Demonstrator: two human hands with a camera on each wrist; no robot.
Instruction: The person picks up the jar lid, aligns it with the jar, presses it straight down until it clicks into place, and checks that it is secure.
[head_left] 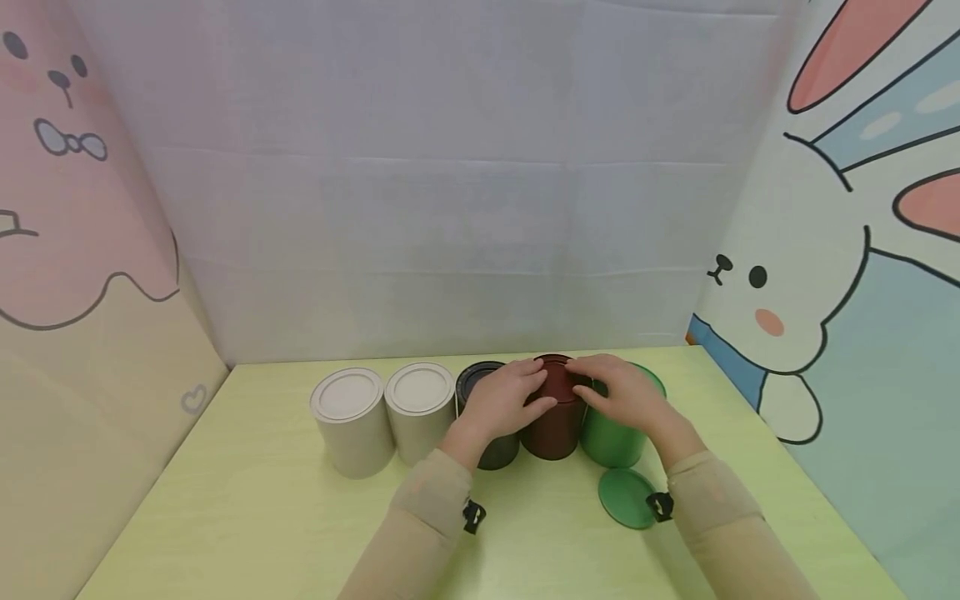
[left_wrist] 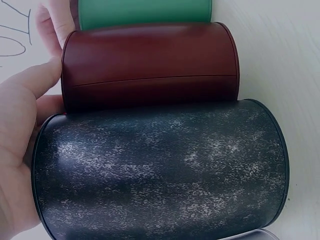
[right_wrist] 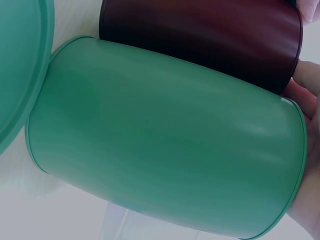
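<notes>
A dark red can (head_left: pixel 551 435) stands upright between my two hands. My left hand (head_left: pixel 501 402) reaches over the black can (head_left: pixel 498 454) and holds the left side of the red can's lid (head_left: pixel 558 382), thumb at the near rim. From the right, my right hand (head_left: pixel 626 398) reaches over the green can (head_left: pixel 611 442) and grips the lid's other side. In the right wrist view, the fingertips (right_wrist: pixel 306 77) meet the red can's top edge. The green can's top is mostly hidden by my hand. A round green lid (head_left: pixel 624 498) lies in front of that can.
Two white cans with lids, the outer one (head_left: pixel 356 442) and the inner one (head_left: pixel 420 425), continue the row at left. A white cloth wall (head_left: pixel 450 217) rises behind the pale yellow table (head_left: pixel 247 483). Printed panels (head_left: pixel 795 333) flank both sides.
</notes>
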